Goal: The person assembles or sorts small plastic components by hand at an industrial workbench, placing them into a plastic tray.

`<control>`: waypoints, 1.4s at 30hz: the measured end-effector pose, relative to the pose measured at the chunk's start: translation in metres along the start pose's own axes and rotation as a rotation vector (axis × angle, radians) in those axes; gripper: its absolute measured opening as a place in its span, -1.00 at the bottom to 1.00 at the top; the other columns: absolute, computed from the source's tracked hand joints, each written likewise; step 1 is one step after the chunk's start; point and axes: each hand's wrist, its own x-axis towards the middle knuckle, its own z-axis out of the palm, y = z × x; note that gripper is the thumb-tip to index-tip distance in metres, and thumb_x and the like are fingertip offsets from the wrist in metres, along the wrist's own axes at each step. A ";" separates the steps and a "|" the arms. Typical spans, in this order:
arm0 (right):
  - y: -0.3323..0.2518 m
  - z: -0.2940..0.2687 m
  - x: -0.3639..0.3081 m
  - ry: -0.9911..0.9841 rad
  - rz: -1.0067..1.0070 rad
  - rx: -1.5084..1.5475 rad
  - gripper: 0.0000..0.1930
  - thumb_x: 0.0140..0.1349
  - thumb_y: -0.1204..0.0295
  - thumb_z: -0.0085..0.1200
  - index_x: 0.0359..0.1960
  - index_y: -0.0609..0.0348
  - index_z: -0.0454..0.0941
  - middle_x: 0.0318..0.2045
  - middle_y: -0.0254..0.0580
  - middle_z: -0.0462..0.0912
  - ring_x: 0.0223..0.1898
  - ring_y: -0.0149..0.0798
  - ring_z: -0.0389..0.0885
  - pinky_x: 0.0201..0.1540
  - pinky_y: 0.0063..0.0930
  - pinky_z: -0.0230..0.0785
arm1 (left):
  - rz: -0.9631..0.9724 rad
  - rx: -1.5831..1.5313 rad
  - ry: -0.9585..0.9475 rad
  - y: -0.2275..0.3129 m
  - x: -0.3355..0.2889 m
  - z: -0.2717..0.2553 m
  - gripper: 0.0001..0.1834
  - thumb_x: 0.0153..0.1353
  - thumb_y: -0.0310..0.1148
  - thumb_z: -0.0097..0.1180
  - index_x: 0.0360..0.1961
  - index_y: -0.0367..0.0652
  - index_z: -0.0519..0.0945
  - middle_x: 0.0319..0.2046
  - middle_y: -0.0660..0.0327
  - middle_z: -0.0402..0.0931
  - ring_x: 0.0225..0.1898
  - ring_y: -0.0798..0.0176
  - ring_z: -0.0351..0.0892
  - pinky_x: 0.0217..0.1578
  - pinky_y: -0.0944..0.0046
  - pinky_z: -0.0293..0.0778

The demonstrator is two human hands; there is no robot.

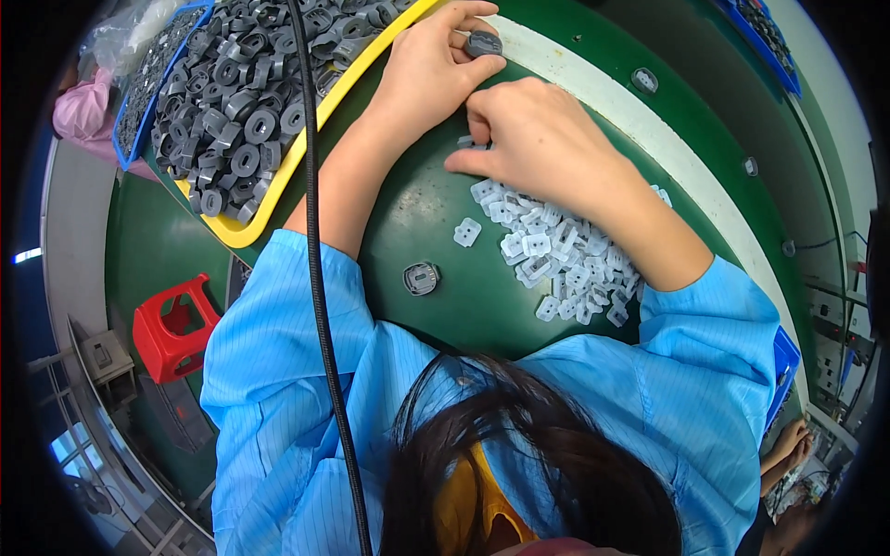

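Observation:
My left hand (pixel 428 69) is raised at the far side of the table, its fingers and thumb closed on a round dark grey plastic housing (pixel 483 44). Just right of it and nearer to me, my right hand (pixel 538 134) has a curled index finger and a thumb apart from it. A small pale piece (pixel 466 142) shows partly in the gap between them; whether they touch it is hidden. A heap of translucent white plastic clips (pixel 556 250) lies under and beside my right forearm. One loose clip (pixel 467 232) and another grey housing (pixel 421 278) lie nearer my body.
A yellow-rimmed tray (pixel 295 153) full of grey rings stands left, with a blue tray (pixel 130 130) of small parts beyond it. A curved white strip (pixel 705 139) borders a green surface carrying several spaced housings (pixel 644 81). A black cable (pixel 311 185) hangs across the view. A red stool (pixel 176 329) stands left.

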 end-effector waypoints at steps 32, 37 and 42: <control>0.046 -0.032 -0.015 0.454 -0.306 -0.230 -0.89 0.04 0.50 0.18 -0.37 0.20 0.57 -0.44 -0.22 0.54 -0.28 -0.16 0.48 -0.26 -0.40 0.36 | 0.231 0.283 0.047 0.026 -0.012 0.035 -0.67 -0.11 -0.41 0.37 -0.33 -0.23 0.50 -0.56 0.14 0.48 -0.54 0.23 0.49 -0.45 0.24 0.46; 0.057 -0.043 -0.016 0.161 0.103 0.329 -0.82 0.03 0.38 0.22 -0.41 0.26 0.61 -0.54 -0.16 0.63 -0.49 -0.30 0.59 -0.36 -0.47 0.41 | 0.258 0.208 0.036 0.022 -0.015 0.035 -0.64 -0.15 -0.52 0.39 -0.30 -0.23 0.50 -0.58 0.19 0.47 -0.57 0.29 0.46 -0.50 0.31 0.45; 0.070 -0.025 -0.016 0.431 0.087 0.216 -0.74 0.09 0.28 0.25 -0.30 0.21 0.63 -0.48 -0.34 0.61 -0.43 -0.54 0.50 -0.41 -0.62 0.31 | 0.200 0.178 0.032 0.024 -0.016 0.036 -0.60 -0.06 -0.55 0.37 -0.16 -0.28 0.50 -0.41 0.29 0.50 -0.50 0.52 0.44 -0.39 0.50 0.45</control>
